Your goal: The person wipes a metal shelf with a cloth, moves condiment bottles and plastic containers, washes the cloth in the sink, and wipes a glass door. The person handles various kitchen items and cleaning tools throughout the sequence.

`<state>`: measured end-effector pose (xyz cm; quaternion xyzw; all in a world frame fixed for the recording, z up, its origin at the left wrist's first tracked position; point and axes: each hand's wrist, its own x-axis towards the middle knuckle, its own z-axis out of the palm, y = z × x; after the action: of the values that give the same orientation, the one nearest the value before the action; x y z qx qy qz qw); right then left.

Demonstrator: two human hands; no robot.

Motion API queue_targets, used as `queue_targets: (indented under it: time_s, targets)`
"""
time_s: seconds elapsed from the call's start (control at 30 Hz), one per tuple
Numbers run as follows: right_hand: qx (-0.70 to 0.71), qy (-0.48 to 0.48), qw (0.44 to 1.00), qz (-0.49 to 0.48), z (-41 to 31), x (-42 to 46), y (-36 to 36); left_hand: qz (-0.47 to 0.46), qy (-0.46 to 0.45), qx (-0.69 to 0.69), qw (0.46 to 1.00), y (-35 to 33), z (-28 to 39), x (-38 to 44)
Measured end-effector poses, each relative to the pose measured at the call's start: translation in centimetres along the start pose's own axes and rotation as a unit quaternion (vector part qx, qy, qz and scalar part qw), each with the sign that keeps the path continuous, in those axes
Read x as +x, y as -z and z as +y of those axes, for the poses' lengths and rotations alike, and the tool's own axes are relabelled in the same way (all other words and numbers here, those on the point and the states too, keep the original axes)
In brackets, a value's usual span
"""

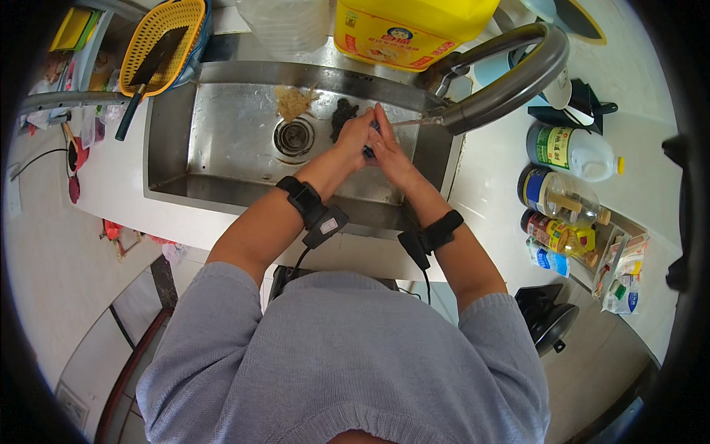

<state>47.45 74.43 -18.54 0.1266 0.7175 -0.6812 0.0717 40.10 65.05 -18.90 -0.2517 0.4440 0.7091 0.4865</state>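
Observation:
My left hand (354, 136) and my right hand (391, 151) press together over the right part of a stainless steel sink (233, 125). Between the palms shows a small dark blue thing (369, 151), mostly hidden by fingers. A thin stream of water runs from the curved metal faucet (488, 100) onto my hands. Just left of my fingertips, a dark crinkled clump (343, 115) lies on the sink floor. Farther left is a tan, mesh-like scrubbing clump (293, 102), at the upper edge of the round drain (294, 137).
Behind the sink stand a big yellow detergent jug (410, 33) and stacked clear plastic containers (285, 25). At the left, a cleaver (161, 55) rests across a yellow basket (191, 16). Several bottles, including a clear plastic jug (588, 155), line the right counter (488, 183).

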Motion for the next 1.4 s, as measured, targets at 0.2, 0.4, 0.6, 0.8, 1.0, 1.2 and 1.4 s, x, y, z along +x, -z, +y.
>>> queue_targets:
  time_s: [0.2, 0.4, 0.6, 0.8, 1.0, 1.2, 1.4]
  targets:
    - [0.145, -0.094, 0.985, 0.023, -3.1, -0.6, -0.5, -0.089, -0.014, -0.081, 0.993, -0.9, 0.8, -2.1]
    - [0.165, -0.121, 0.969, 0.135, -5.3, -0.4, -2.0, -0.015, -0.030, -0.126, 0.991, -1.8, 0.0, -2.2]
    - [0.217, -0.118, 0.942, 0.227, -3.4, 0.7, -2.7, 0.051, -0.120, -0.111, 0.985, -3.1, -1.2, -2.5]
    - [0.260, -0.174, 0.921, 0.232, -1.5, 2.2, -2.2, 0.085, -0.179, 0.172, 0.965, -0.3, -3.3, 1.4]
    - [0.422, -0.315, 0.827, 0.196, 3.7, 4.4, 1.1, 0.057, -0.177, 0.452, 0.872, -0.7, -1.0, -0.7]
    - [0.302, -0.301, 0.900, 0.092, -4.2, 2.6, 0.6, -0.012, -0.201, 0.068, 0.977, 1.4, -0.1, 1.2]
    - [0.143, -0.072, 0.963, 0.217, -0.3, 2.4, -2.2, -0.015, -0.076, -0.116, 0.990, -0.5, -0.3, 0.0]
